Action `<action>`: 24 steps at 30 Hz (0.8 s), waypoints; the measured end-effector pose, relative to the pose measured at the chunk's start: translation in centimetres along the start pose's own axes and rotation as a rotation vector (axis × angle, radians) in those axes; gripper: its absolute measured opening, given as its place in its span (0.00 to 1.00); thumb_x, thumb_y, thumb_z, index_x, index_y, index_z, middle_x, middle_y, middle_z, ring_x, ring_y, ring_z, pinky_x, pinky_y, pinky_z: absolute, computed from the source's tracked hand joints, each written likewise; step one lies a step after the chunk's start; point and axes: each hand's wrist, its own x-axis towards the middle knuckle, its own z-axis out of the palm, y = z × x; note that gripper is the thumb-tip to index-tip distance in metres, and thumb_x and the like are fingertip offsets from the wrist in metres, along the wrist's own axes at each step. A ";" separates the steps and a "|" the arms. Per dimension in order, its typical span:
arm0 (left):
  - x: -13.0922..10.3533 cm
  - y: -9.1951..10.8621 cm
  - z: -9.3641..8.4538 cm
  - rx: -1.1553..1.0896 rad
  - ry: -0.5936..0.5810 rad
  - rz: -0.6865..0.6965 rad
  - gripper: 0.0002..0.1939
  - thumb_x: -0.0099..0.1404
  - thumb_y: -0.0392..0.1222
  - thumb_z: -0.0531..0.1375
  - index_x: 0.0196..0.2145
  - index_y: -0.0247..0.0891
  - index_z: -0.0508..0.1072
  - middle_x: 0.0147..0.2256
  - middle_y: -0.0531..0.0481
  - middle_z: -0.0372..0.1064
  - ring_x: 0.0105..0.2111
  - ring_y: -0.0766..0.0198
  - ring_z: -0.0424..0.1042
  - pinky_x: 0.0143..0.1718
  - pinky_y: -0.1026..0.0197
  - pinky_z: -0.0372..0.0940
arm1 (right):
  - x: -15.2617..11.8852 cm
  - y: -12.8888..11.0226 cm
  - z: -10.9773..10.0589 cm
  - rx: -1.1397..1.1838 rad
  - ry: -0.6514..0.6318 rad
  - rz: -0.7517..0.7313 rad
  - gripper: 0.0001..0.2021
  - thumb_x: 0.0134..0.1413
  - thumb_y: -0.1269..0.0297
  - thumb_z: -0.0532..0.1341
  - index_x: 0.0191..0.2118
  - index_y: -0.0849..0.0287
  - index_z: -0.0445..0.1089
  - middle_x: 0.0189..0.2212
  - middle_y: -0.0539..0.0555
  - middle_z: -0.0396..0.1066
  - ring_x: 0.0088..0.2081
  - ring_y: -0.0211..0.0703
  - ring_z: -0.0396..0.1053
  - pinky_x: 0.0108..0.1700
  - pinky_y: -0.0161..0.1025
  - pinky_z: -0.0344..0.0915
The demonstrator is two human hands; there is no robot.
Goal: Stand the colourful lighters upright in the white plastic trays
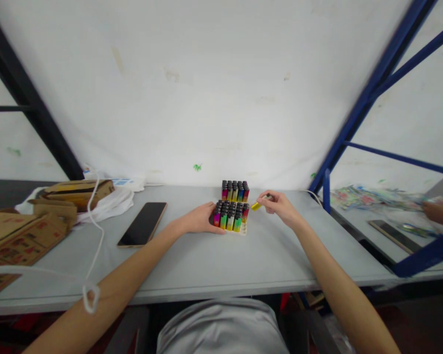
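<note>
A yellow lighter (256, 205) with a dark top is pinched in my right hand (277, 207), tilted, just right of the front group of lighters. My left hand (201, 219) wraps the left side of that front group, thumb along the front edge. These lighters (230, 222) stand upright in rows, black tops up, in pink, green, yellow and red. They sit in a pale tray (239, 231), whose front right corner shows bare sockets. Right behind stands a second block of upright lighters (235, 191), touched by neither hand.
A black phone (143, 224) lies on the grey table (206, 268) to the left. Farther left are cardboard boxes (25, 236), white plastic and a white cable (96, 211). A blue metal frame (358, 113) stands at right; beyond it are another person's hand (442, 212) and a phone (395, 236).
</note>
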 end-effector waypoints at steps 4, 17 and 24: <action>0.0 0.1 -0.1 0.043 -0.015 -0.005 0.38 0.49 0.64 0.73 0.51 0.39 0.75 0.46 0.43 0.75 0.47 0.45 0.74 0.52 0.48 0.68 | 1.2 0.0 0.5 0.040 0.045 -0.051 0.25 0.56 0.38 0.66 0.29 0.58 0.68 0.23 0.48 0.62 0.26 0.36 0.59 0.29 0.37 0.57; 0.0 0.4 -0.2 0.049 -0.036 -0.027 0.37 0.49 0.63 0.73 0.50 0.39 0.75 0.50 0.42 0.75 0.50 0.43 0.73 0.54 0.47 0.67 | 0.1 2.6 5.4 -0.090 0.088 -0.056 0.30 0.59 0.30 0.55 0.26 0.54 0.55 0.19 0.44 0.51 0.22 0.36 0.48 0.24 0.36 0.49; 0.0 0.1 -0.1 0.035 -0.031 -0.033 0.39 0.49 0.63 0.73 0.53 0.39 0.74 0.52 0.41 0.74 0.51 0.44 0.73 0.55 0.47 0.67 | -0.5 3.4 5.9 -0.316 0.166 -0.063 0.28 0.59 0.36 0.54 0.21 0.54 0.53 0.18 0.46 0.51 0.23 0.36 0.49 0.26 0.37 0.47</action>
